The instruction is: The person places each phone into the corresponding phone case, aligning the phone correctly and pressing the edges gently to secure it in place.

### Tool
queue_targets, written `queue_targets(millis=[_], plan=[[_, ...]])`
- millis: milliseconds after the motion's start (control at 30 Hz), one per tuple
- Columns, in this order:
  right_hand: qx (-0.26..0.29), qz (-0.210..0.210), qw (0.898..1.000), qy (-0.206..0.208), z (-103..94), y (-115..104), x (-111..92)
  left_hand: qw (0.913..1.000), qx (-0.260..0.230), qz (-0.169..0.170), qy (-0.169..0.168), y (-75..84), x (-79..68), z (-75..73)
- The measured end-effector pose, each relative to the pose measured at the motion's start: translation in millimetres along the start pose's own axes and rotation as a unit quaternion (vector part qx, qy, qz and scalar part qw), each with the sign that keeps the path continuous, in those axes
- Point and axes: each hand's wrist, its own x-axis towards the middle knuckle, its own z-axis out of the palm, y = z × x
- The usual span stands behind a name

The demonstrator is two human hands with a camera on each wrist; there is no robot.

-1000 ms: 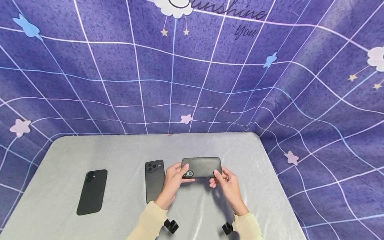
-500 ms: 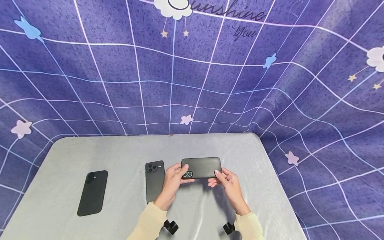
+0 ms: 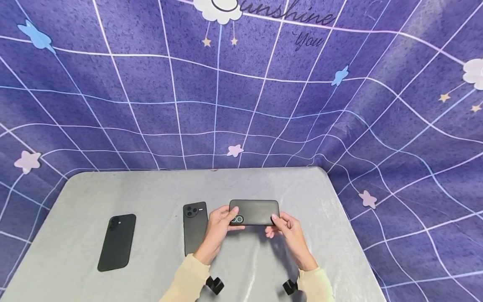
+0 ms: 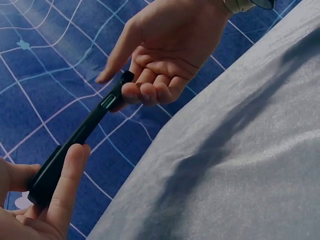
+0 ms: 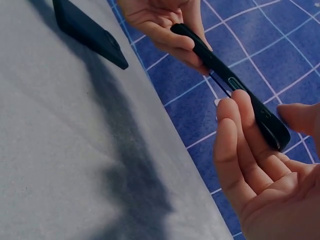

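Observation:
Both hands hold a black smartphone (image 3: 260,212) level above the table, its back facing up and two ringed camera lenses at its left end. My left hand (image 3: 216,231) grips that end, thumb on the back near the lenses and fingers beneath. At the other end, my right hand (image 3: 291,235) pinches the near corner with its thumb on top. The phone's edge (image 4: 90,125) with its port shows in the left wrist view. Along the underside, the right wrist view shows a thin dark strip standing slightly away from the phone's body (image 5: 250,102).
A dark phone with a round camera block (image 3: 194,233) lies camera side up beside the left forearm, partly covered by it. Farther left lies another black phone (image 3: 117,243). The grey-covered table (image 3: 158,188) meets a purple-blue gridded curtain (image 3: 196,113) at its back and right.
The held phone has shifted very slightly to the right and toward me. My right hand has moved with it; the two phones on the table lie as before.

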Motion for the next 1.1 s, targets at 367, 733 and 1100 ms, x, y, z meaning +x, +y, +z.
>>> queue_targets(millis=[367,733,1100], plan=[[0.040,0.040,0.998,0.004,-8.2,3.8,0.1,0.9994,0.006,-0.009,-0.034,-0.4,2.3,-2.9],[0.073,0.081,0.993,-0.046,-16.7,3.5,-1.6,0.9977,0.001,-0.003,-0.068,1.5,1.1,-6.3],[0.103,0.053,0.991,-0.070,-19.5,5.8,-2.7,0.9970,-0.008,-0.004,-0.077,0.3,1.7,-6.1]])
